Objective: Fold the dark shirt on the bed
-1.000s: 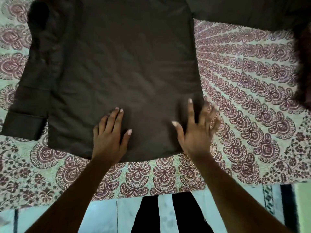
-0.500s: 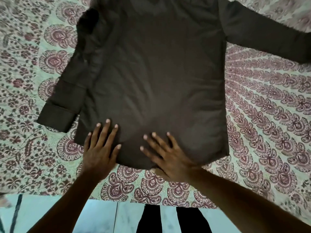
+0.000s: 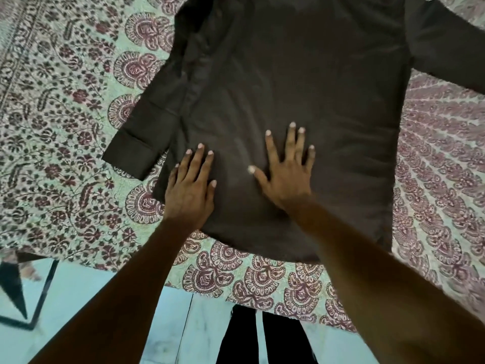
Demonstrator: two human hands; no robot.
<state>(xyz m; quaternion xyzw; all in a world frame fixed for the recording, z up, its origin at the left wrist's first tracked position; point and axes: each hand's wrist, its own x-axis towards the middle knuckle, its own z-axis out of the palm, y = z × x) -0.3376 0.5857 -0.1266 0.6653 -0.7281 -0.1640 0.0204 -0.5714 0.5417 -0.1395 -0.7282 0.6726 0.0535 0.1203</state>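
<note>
On the patterned bedspread near the bed's near edge, I see the dark shirt lying flat, back side up, with its left sleeve folded down along the body and its right sleeve stretched out to the side. My left hand and right hand both lie flat on the lower part of the cloth, fingers straight and spread, pressing and holding nothing. I judge the fabric light, thin and limp, apt to wrinkle and slide over the sheet, so I would pin it with a flat palm and pinch at a seam, cuff or hem corner when lifting a part across. Compared with a second ago, my right hand has left the shirt's right hem corner and now sits close beside my left, toward the middle; my view has shifted too, showing more of the right sleeve.
</note>
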